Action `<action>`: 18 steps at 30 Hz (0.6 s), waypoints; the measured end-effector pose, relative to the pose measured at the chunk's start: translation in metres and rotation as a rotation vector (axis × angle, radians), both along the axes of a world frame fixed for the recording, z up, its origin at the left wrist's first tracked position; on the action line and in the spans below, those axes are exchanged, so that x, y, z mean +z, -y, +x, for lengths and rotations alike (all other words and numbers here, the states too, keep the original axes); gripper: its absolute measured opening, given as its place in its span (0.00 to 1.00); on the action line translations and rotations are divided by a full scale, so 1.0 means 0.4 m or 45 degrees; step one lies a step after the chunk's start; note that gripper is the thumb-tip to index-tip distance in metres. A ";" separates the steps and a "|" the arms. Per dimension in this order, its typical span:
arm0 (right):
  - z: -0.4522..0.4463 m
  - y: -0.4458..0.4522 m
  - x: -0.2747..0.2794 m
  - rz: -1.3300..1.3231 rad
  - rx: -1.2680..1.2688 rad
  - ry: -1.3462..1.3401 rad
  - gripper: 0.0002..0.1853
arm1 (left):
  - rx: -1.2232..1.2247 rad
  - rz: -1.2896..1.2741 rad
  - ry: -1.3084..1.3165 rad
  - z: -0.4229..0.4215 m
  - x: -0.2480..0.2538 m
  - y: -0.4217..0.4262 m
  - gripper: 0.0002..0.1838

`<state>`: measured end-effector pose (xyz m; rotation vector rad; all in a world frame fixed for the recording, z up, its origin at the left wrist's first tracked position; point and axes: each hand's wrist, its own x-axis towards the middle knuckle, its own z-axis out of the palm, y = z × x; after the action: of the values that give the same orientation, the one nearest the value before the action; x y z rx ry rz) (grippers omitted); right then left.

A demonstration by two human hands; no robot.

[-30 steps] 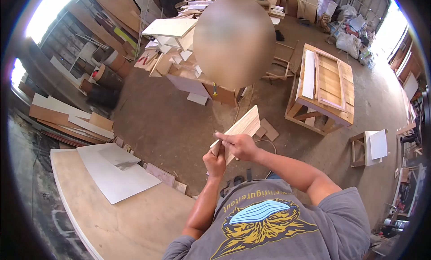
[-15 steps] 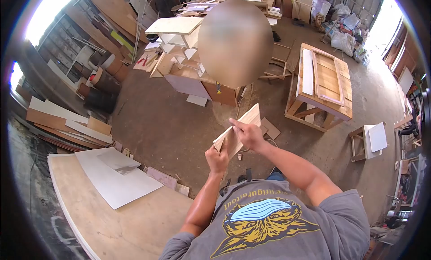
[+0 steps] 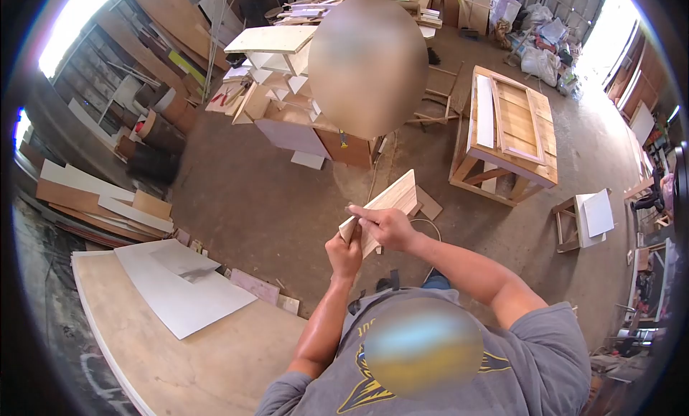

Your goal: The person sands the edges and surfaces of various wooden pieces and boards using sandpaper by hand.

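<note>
A flat, pale wooden board (image 3: 395,199) is held out in front of my chest, tilted, its long thin edge facing up. My left hand (image 3: 344,256) is closed round its near lower end. My right hand (image 3: 387,228) is closed over the upper edge close to the left hand, its index finger stretched along that edge and its thumb side against the board. The palm side of the right hand is hidden behind its own knuckles.
A wooden work table (image 3: 482,165) carrying a frame stands at right, beyond a small stool (image 3: 567,226). Ahead is a cabinet (image 3: 294,139), partly hidden by a blurred patch. A large panel (image 3: 215,366) with a white sheet (image 3: 169,290) lies at left. Boards lean along the left wall.
My right hand has slid along the board's edge toward me, nearer the left hand. My left hand still grips the near end. The view has shifted slightly.
</note>
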<state>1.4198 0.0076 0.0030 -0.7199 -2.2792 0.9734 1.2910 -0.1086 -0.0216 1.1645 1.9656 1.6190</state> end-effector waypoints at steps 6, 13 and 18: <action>0.021 -0.081 -0.010 0.026 -0.236 0.285 0.21 | 0.076 0.051 0.027 0.011 -0.002 -0.010 0.12; 0.014 -0.027 -0.019 0.093 -0.004 -0.094 0.20 | 0.063 0.054 0.027 0.020 0.007 -0.022 0.14; 0.049 -0.079 -0.020 0.028 -0.201 0.293 0.19 | 0.050 0.002 0.022 0.032 0.020 -0.024 0.14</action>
<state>1.4392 0.0392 -0.0051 -1.0321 -2.3792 0.8269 1.3037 -0.0990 -0.0136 1.1159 1.9883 1.6448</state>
